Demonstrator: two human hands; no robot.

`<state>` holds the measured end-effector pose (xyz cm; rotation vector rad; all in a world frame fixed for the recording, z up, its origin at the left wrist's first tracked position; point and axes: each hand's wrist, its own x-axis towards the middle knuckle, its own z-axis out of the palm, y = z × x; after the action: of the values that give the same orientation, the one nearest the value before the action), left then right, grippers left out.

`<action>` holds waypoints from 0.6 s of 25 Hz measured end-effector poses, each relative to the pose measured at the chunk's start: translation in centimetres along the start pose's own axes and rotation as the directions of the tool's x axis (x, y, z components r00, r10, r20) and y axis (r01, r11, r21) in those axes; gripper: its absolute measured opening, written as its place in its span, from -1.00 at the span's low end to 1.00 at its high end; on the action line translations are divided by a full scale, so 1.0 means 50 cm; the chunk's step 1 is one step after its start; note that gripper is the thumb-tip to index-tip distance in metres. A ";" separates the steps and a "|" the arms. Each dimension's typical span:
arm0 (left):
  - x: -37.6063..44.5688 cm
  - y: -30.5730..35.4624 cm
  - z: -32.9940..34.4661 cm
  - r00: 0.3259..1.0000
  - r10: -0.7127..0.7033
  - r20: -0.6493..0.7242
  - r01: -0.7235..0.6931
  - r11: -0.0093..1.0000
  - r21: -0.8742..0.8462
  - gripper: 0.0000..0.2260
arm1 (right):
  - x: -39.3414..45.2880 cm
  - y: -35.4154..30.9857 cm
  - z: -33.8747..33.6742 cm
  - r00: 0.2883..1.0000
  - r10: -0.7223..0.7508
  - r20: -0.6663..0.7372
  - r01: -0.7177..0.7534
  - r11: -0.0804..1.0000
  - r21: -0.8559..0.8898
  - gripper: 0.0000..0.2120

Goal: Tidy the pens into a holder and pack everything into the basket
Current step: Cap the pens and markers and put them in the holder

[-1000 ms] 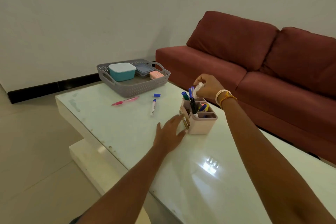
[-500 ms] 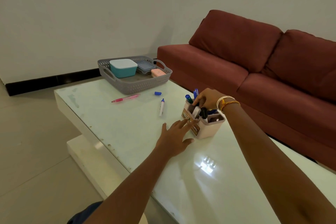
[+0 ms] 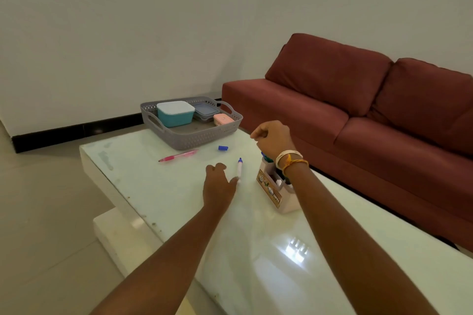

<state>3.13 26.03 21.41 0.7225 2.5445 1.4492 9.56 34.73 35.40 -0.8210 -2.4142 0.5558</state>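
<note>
A pale pink pen holder point(image 3: 280, 193) with several pens in it stands on the white table point(image 3: 256, 250), partly behind my right wrist. My right hand point(image 3: 272, 137) hovers above and beyond the holder, fingers curled, nothing visible in it. My left hand point(image 3: 218, 183) lies over the table left of the holder, fingers apart, its thumb touching the lower end of a white marker with a blue tip point(image 3: 239, 169). A blue cap point(image 3: 223, 147) and a pink pen point(image 3: 178, 156) lie loose near the grey basket point(image 3: 197, 139).
The basket at the table's far end holds a teal box with a white lid point(image 3: 175, 113), a grey-blue lidded box point(image 3: 206, 110) and a small pink box point(image 3: 223, 119). A dark red sofa point(image 3: 358, 120) runs along the right side. Tiled floor lies left.
My right hand has lifted out of the holder and moved up toward the basket. My left hand has slid from the holder's side leftward to the white marker.
</note>
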 end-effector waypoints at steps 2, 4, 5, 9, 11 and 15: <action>0.033 0.033 0.010 0.983 -0.092 0.157 0.048 0.964 0.263 -0.35 | 0.015 0.013 0.037 0.998 0.068 -0.007 -0.068 0.997 -0.023 -0.76; 0.047 0.046 0.029 0.973 -0.073 0.217 -0.027 0.905 0.425 -0.38 | 0.031 0.032 0.057 0.990 0.135 -0.041 -0.136 0.991 -0.018 -0.77; 0.051 0.046 0.035 0.977 -0.054 0.208 -0.045 0.896 0.442 -0.49 | 0.040 0.039 0.065 0.988 0.151 -0.047 -0.152 0.988 -0.021 -0.78; 0.080 0.018 0.015 0.996 -0.066 0.060 0.034 0.904 0.427 -0.80 | 0.083 0.028 0.118 0.991 0.132 -0.017 -0.133 0.991 -0.034 -0.79; 0.095 0.003 -0.003 0.995 -0.099 -0.021 0.099 0.905 0.413 -0.78 | 0.114 0.016 0.168 0.986 0.165 0.021 -0.164 0.986 -0.042 -0.73; 0.099 -0.029 -0.006 0.992 -0.109 -0.065 0.125 0.927 0.353 -0.76 | 0.169 0.025 0.258 0.959 0.214 0.184 -0.198 0.975 -0.105 -0.59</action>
<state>-1.79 27.46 20.97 0.5714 2.8673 0.9861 -3.29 38.45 27.63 -1.1112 -2.5601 0.6417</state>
